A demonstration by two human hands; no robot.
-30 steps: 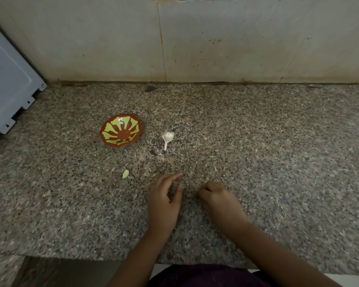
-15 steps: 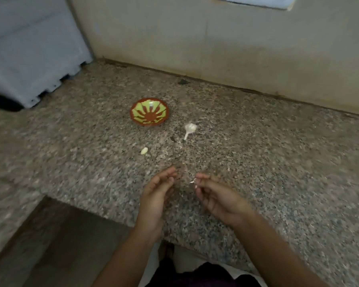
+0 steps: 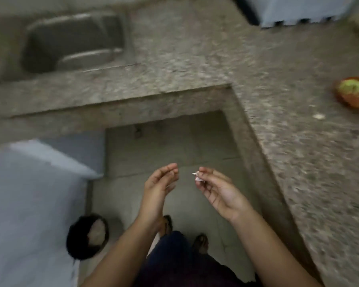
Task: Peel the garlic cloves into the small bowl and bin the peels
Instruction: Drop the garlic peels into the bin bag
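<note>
The right hand pinches small white garlic peels at its fingertips, over the floor, up and right of the black bin. The left hand, just beside the peels, is loosely open and holds nothing visible. Something pale lies in the bin, too blurred to name. Far right of the bin, on the worktop, sits the small bowl, its contents blurred, with a pale clove near it.
</note>
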